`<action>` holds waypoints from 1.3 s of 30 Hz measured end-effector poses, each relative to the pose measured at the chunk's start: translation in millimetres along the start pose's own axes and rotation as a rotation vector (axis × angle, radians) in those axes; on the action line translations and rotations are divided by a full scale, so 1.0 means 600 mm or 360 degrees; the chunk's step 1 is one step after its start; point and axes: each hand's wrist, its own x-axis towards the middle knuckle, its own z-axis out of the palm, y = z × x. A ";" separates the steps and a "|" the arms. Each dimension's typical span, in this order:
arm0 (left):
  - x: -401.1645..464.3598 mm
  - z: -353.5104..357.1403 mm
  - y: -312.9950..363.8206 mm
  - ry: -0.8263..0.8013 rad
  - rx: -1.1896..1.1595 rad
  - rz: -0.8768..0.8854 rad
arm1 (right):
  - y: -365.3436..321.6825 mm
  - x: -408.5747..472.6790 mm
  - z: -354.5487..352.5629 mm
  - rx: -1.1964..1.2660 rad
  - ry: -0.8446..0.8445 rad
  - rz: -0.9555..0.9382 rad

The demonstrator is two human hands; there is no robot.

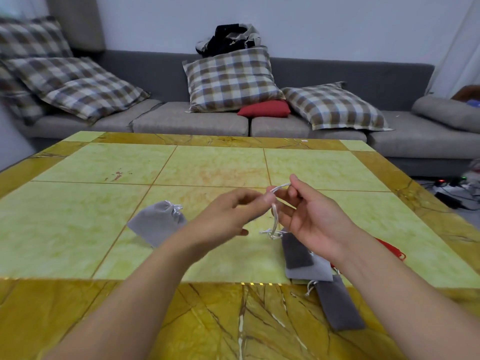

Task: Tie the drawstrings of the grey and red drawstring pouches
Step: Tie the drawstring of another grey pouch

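Note:
Both hands are raised above the table's middle. My left hand [231, 215] pinches a white drawstring [275, 211] at its fingertips, and my right hand [309, 216] pinches the same cord's other end higher up. The cord hangs down to a dark grey pouch [296, 252] dangling below my right hand. Under it lie a lighter grey pouch [315, 270] and another dark grey pouch [337, 304] near the front edge. A grey pouch [157, 222] with its cord tied lies apart at the left. A red pouch [389, 248] peeks out behind my right forearm, mostly hidden.
The yellow-green tiled table [104, 203] has a marbled ochre border. Behind it stands a grey sofa [192, 123] with checked cushions, a red cushion [265, 109] and a dark bag. Cables and a power strip [452, 188] lie on the floor at the right.

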 end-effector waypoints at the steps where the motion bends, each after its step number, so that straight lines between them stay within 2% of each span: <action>1: 0.001 0.002 -0.012 0.0130 0.0175 0.0150 | 0.000 -0.002 -0.001 0.0031 0.0046 -0.0002; 3: 0.005 -0.001 -0.027 0.0423 0.0708 0.0548 | 0.000 -0.004 -0.001 0.0094 0.0120 -0.0005; 5: 0.013 0.001 -0.031 0.0508 0.0974 0.0930 | -0.001 -0.005 0.000 0.0182 0.0131 0.0016; 10: 0.027 0.011 -0.033 0.0520 0.0673 0.1212 | 0.000 -0.008 0.006 0.0187 0.0122 0.0061; 13: 0.026 0.018 -0.028 0.0530 0.0128 0.0972 | -0.002 -0.010 0.005 0.0182 0.0102 0.0075; 18: 0.029 0.011 -0.026 0.0631 -0.0023 0.0734 | -0.007 -0.011 0.009 0.0182 0.0001 0.0062; 25: 0.020 0.008 -0.015 0.0578 0.0197 0.0597 | -0.009 -0.014 0.012 0.0152 -0.0036 -0.0025; 29: 0.014 0.005 -0.025 0.0374 0.0585 0.0653 | -0.012 -0.013 0.013 0.0082 -0.0005 -0.0112; 31: 0.015 0.006 -0.028 0.0297 0.0606 0.0688 | -0.012 -0.013 0.013 0.0079 0.0005 -0.0116; 35: 0.015 0.007 -0.024 0.0368 0.0543 0.0777 | -0.012 -0.013 0.010 0.0002 -0.0004 -0.0139; 39: 0.016 -0.003 -0.022 0.0455 0.0691 0.0913 | -0.010 -0.014 0.011 -0.0234 -0.0033 -0.0233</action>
